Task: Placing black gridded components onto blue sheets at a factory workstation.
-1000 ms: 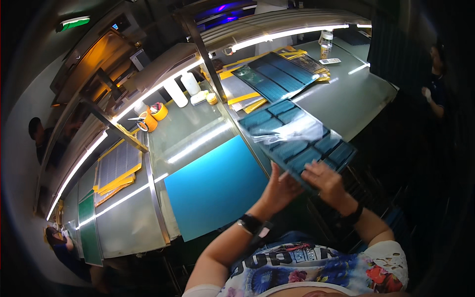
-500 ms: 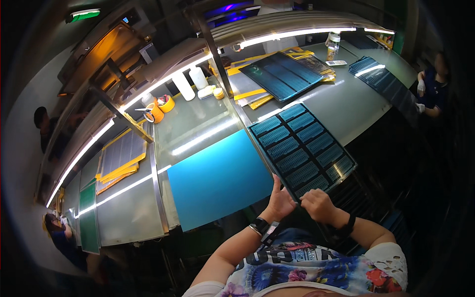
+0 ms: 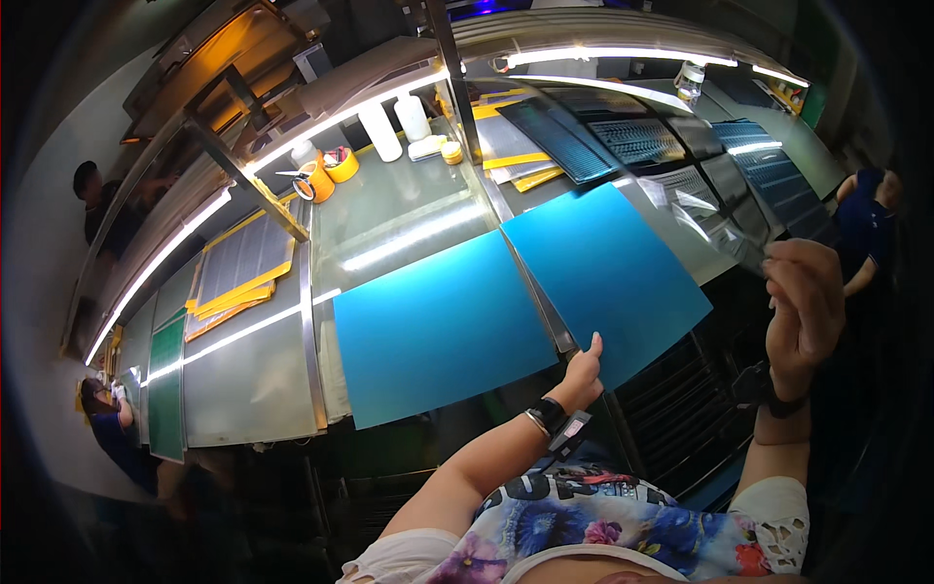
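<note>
My right hand (image 3: 804, 304) is raised at the right, its fingers pinching the near end of a clear film with a dark block pattern (image 3: 637, 142). The film curves up and away over the bench, its near part shiny and blurred. Beneath it, a plain blue panel (image 3: 623, 277) lies bare at the bench's near edge. My left hand (image 3: 581, 378) grips that panel's near left edge with the thumb up; its other fingers are partly hidden. A second blue panel (image 3: 438, 326) lies to the left, with a narrow dark gap between the two.
Dark patterned sheets and yellow-edged films (image 3: 511, 146) lie at the back. White bottles (image 3: 379, 131) and orange tape rolls (image 3: 313, 182) stand beyond the left panel. A metal post (image 3: 457, 78) rises from the bench. A co-worker (image 3: 869, 226) stands at the far right.
My right hand has risen to the right, peeling the patterned film off the right blue panel, which now shows bare. My left hand has stayed near the panel's edge.
</note>
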Motion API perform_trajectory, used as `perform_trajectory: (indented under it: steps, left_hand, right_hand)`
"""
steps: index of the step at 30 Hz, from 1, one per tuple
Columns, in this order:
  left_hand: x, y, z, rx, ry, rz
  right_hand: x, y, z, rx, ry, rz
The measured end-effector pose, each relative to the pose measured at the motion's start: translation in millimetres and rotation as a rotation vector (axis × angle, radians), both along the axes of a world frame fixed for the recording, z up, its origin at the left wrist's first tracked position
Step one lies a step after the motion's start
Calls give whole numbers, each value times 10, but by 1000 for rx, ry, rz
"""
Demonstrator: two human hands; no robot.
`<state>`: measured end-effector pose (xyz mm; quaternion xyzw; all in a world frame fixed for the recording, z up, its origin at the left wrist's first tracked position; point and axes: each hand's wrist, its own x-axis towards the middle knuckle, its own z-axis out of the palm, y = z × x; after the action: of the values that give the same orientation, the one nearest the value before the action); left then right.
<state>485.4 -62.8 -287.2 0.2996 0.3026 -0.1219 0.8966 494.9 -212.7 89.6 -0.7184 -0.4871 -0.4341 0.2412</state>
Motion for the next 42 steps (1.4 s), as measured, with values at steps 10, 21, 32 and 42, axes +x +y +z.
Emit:
perform_trajectory:
  steps: [10, 21, 32, 42]
  left_hand:
    - [-792, 1994, 1448, -152, -403, 253]
    - [-864, 2718, 1326, 303, 2, 197]
    - [-2325, 2747, 1232, 1257, 243, 522]
    - [-2670, 2365, 895, 1116, 278, 760]
  right_hand:
    - [433, -184, -1580, 243, 826, 189]
    - [295, 324, -2581, 384, 1615, 2]
    - [-46, 1007, -2549, 162, 1742, -22]
    - [-154, 1032, -2825, -24, 1391, -174]
